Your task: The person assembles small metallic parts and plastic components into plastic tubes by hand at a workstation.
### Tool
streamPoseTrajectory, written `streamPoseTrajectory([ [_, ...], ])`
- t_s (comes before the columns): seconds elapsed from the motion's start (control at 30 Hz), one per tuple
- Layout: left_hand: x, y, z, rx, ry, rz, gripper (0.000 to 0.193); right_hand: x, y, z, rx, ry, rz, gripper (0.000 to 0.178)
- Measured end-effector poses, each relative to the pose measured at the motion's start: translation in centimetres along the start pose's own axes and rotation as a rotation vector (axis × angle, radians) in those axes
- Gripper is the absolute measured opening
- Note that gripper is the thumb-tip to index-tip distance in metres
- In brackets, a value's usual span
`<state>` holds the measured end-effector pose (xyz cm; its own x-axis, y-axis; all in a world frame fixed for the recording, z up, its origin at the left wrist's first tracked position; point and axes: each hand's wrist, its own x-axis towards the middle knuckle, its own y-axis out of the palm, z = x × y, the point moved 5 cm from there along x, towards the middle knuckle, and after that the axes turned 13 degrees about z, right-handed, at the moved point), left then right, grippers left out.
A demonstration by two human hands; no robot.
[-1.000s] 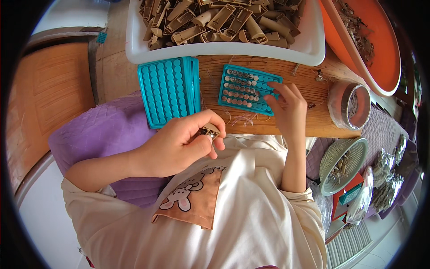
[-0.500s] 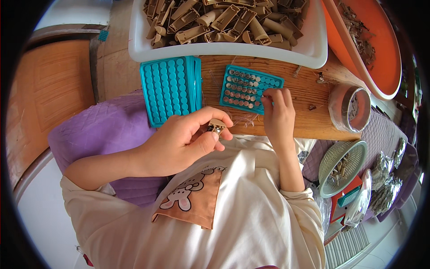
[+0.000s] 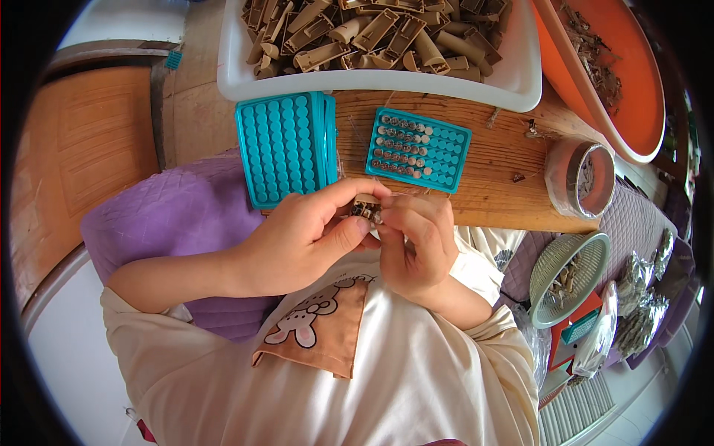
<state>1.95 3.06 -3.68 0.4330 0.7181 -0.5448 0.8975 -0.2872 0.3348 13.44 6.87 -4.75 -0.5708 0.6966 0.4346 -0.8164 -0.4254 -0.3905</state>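
Note:
My left hand is closed around a small tan plastic casing with metal parts showing inside. My right hand meets it from the other side, thumb and fingertips pinched against the casing's open side. Whatever lies between those fingertips is hidden. Just beyond both hands, on the wooden table, a teal tray holds rows of small round silver discs like button cells; the pockets along its right side hold none. Left of it stand stacked teal trays with round pockets.
A white bin full of tan plastic casings spans the far side. At the right are an orange basin with small metal parts, a plastic-lined round container, and a pale green basket. A purple padded seat lies left.
My right hand has left the disc tray and come down and left to the casing, its fingers now against it. My left hand keeps its hold in nearly the same place.

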Motion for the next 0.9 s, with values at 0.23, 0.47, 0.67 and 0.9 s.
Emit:
streamPoseTrajectory([
  [0.23,-0.2,0.0,-0.3,0.225,-0.082,-0.01,0.029,-0.3,-0.1,-0.2,0.058,0.036,-0.11,0.023],
  [0.47,-0.2,0.2,-0.2,0.139,-0.004,-0.021,0.03,-0.7,0.6,-0.2,0.095,0.038,-0.055,0.023],
  [0.67,-0.2,0.0,-0.2,0.181,0.053,-0.04,0.034,-0.3,0.6,-0.2,0.127,0.091,-0.026,0.021],
  [0.9,-0.3,-0.4,-0.8,0.539,0.135,-0.083,0.031,1.8,-0.3,-0.6,0.362,0.289,0.286,0.018],
])
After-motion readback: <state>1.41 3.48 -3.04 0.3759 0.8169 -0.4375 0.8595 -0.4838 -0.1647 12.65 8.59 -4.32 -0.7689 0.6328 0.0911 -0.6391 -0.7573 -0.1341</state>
